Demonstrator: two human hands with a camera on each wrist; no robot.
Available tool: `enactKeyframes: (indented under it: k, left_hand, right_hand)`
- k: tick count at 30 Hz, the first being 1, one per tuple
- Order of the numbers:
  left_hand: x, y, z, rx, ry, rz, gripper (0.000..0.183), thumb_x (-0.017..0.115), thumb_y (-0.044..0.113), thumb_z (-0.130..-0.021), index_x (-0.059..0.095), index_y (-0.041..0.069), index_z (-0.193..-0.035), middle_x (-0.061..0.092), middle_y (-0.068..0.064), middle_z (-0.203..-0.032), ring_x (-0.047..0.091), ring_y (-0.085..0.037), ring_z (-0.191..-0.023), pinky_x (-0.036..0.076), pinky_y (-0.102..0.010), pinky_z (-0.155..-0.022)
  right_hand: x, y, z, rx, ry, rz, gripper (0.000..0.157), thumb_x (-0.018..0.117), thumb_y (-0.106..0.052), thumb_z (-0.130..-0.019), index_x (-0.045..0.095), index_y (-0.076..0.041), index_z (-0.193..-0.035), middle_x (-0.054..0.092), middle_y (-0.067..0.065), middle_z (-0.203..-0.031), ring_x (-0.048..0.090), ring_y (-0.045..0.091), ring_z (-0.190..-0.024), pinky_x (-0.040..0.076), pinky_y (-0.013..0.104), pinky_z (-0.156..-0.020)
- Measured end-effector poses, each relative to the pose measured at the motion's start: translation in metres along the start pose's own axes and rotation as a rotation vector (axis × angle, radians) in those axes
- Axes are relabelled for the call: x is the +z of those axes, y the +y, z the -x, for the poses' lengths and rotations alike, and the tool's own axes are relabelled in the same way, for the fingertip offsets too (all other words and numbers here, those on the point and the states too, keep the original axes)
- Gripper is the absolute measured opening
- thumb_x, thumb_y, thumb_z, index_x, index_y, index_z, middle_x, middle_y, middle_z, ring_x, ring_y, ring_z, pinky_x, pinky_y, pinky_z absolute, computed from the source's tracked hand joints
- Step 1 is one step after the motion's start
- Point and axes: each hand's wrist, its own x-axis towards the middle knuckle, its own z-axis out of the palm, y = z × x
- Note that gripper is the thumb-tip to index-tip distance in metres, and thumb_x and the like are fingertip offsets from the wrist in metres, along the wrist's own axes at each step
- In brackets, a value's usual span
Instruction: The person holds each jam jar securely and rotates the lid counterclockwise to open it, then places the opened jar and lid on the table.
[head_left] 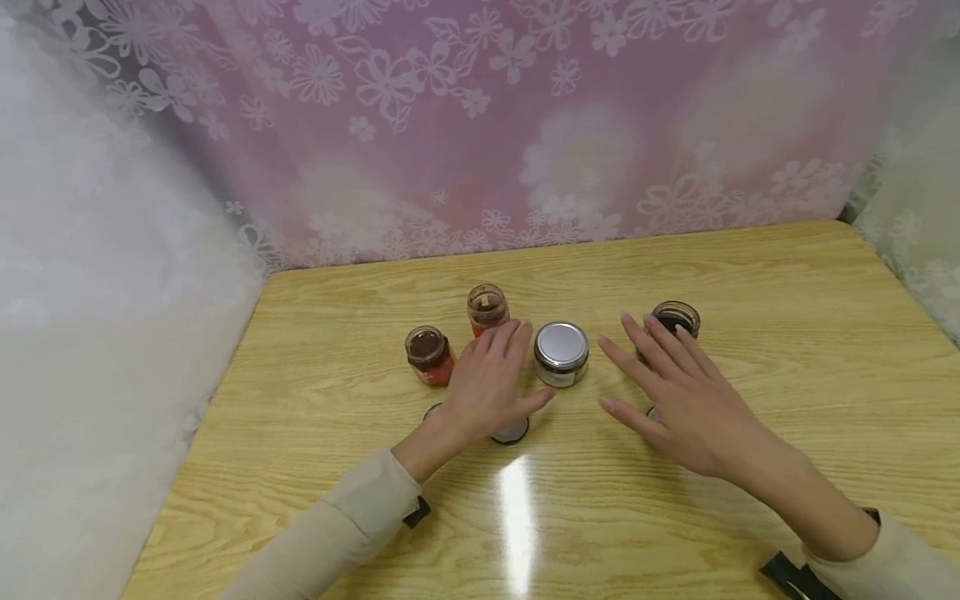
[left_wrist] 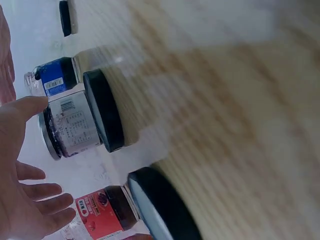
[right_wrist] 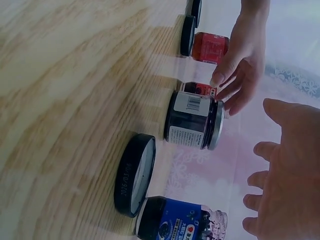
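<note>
My left hand (head_left: 491, 379) hovers over the left group, fingers outstretched and holding nothing. Beside it stand two uncapped red-labelled jars, one to its left (head_left: 431, 357) and one partly covered behind its fingers (head_left: 488, 307). A jar with a silver lid (head_left: 561, 354) stands upright between the hands. On the right, my spread right hand (head_left: 693, 400) is also without anything in it, overlapping an uncapped blue-labelled jar (right_wrist: 181, 220). A lid (right_wrist: 135, 175) lies flat beside that jar, mostly hidden under the hand in the head view.
Two more lids lie on the wooden table (head_left: 337, 483) under the left hand and wrist; one lid (head_left: 512, 431) shows partly. A pink floral curtain (head_left: 480, 125) hangs behind the far table edge, with pale curtains at both sides.
</note>
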Motion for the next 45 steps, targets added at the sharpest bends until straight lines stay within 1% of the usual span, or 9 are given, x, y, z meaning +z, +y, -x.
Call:
enactKeyframes:
  k: [8, 17, 20, 24, 30, 33, 36, 39, 45]
  left_hand:
    - [0.002, -0.003, 0.009, 0.062, -0.014, -0.093, 0.09, 0.057, 0.068, -0.081, 0.043, 0.002, -0.14, 0.045, -0.015, -0.14, 0.042, -0.03, -0.128, 0.04, -0.042, -0.1]
    - [-0.002, -0.002, 0.022, 0.092, -0.049, -0.108, 0.088, 0.05, 0.071, -0.082, 0.041, 0.009, -0.145, 0.036, -0.016, -0.148, 0.027, -0.033, -0.138, 0.019, -0.044, -0.112]
    - [-0.002, -0.003, 0.024, 0.079, -0.047, -0.134, 0.088, 0.048, 0.073, -0.082, 0.042, 0.01, -0.144, 0.035, -0.015, -0.148, 0.026, -0.033, -0.138, 0.018, -0.044, -0.112]
    - [-0.001, -0.003, 0.024, 0.058, -0.063, -0.142, 0.09, 0.047, 0.074, -0.082, 0.041, 0.008, -0.144, 0.034, -0.014, -0.149, 0.029, -0.032, -0.137, 0.024, -0.045, -0.11]
    - [0.002, -0.003, 0.022, 0.019, -0.086, -0.1, 0.089, 0.046, 0.072, -0.085, 0.04, 0.005, -0.144, 0.037, -0.014, -0.147, 0.033, -0.029, -0.135, 0.034, -0.043, -0.104]
    - [0.003, -0.003, 0.017, -0.001, -0.117, -0.081, 0.088, 0.046, 0.071, -0.086, 0.04, 0.005, -0.144, 0.038, -0.013, -0.146, 0.035, -0.028, -0.134, 0.036, -0.042, -0.102]
    - [0.003, -0.002, 0.013, -0.031, -0.171, -0.049, 0.087, 0.045, 0.07, -0.087, 0.039, 0.005, -0.144, 0.039, -0.012, -0.146, 0.039, -0.027, -0.13, 0.041, -0.042, -0.098]
    - [0.003, -0.001, 0.008, -0.058, -0.218, 0.013, 0.087, 0.045, 0.069, -0.087, 0.039, 0.005, -0.144, 0.042, -0.011, -0.143, 0.043, -0.026, -0.126, 0.045, -0.042, -0.094]
    - [0.006, -0.002, -0.001, -0.116, -0.307, 0.2, 0.086, 0.048, 0.067, -0.088, 0.036, 0.003, -0.145, 0.043, -0.011, -0.142, 0.042, -0.026, -0.128, 0.04, -0.039, -0.1]
  right_hand:
    - [0.006, -0.002, -0.007, 0.026, -0.075, 0.014, 0.07, 0.039, -0.057, -0.097, 0.016, -0.023, -0.154, 0.004, 0.011, -0.159, -0.007, 0.027, -0.144, -0.005, 0.05, -0.112]
    - [0.011, -0.004, -0.013, 0.011, -0.093, 0.024, 0.071, 0.037, -0.059, -0.097, 0.018, -0.022, -0.154, 0.003, 0.01, -0.159, -0.009, 0.026, -0.143, -0.004, 0.051, -0.112]
    - [0.012, -0.005, -0.016, 0.006, -0.093, 0.02, 0.071, 0.036, -0.059, -0.097, 0.017, -0.022, -0.154, 0.004, 0.01, -0.159, -0.01, 0.025, -0.143, -0.003, 0.051, -0.112]
    - [0.013, -0.006, -0.018, 0.005, -0.094, 0.007, 0.071, 0.037, -0.059, -0.097, 0.017, -0.022, -0.155, 0.006, 0.012, -0.158, -0.009, 0.026, -0.143, -0.003, 0.052, -0.112]
    - [0.015, -0.006, -0.02, 0.007, -0.088, 0.008, 0.071, 0.036, -0.059, -0.097, 0.016, -0.022, -0.155, 0.008, 0.013, -0.158, -0.001, 0.032, -0.144, -0.002, 0.052, -0.112]
    - [0.015, -0.005, -0.022, 0.008, -0.085, 0.007, 0.07, 0.036, -0.058, -0.098, 0.016, -0.023, -0.155, 0.009, 0.014, -0.158, 0.002, 0.034, -0.143, 0.0, 0.052, -0.112]
    - [0.015, -0.006, -0.024, 0.009, -0.093, -0.001, 0.07, 0.037, -0.058, -0.098, 0.016, -0.023, -0.155, 0.01, 0.014, -0.158, 0.002, 0.034, -0.143, 0.001, 0.052, -0.112]
    - [0.014, -0.007, -0.026, 0.011, -0.101, -0.01, 0.07, 0.037, -0.057, -0.097, 0.016, -0.024, -0.155, 0.01, 0.013, -0.158, 0.005, 0.034, -0.143, 0.004, 0.052, -0.112]
    - [0.011, -0.009, -0.034, 0.021, -0.135, -0.041, 0.071, 0.032, -0.061, -0.097, 0.013, -0.025, -0.155, 0.007, 0.011, -0.159, 0.007, 0.035, -0.143, 0.009, 0.054, -0.111]
